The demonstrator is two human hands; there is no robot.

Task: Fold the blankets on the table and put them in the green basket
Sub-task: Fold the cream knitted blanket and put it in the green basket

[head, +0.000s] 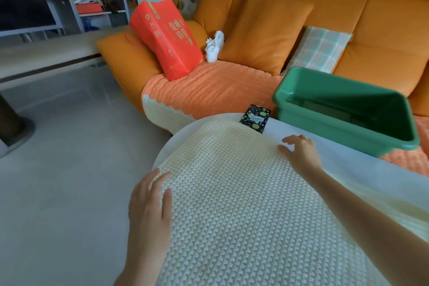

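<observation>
A cream knitted blanket [234,195] lies spread flat over the white round table [178,141] and reaches the bottom of the view. My left hand [151,206] rests flat on its left edge with the fingers straight. Near the blanket's far right corner my right hand [299,150] presses down, fingers slightly bent and nothing held in them. The green basket [343,111] stands on the table's far right side, tilted toward me, and looks empty.
A black patterned card box [255,118] lies on the table at the blanket's far edge, left of the basket. Behind is an orange sofa [325,18] with a red bag [167,37], cushions and an orange throw. Grey floor lies to the left.
</observation>
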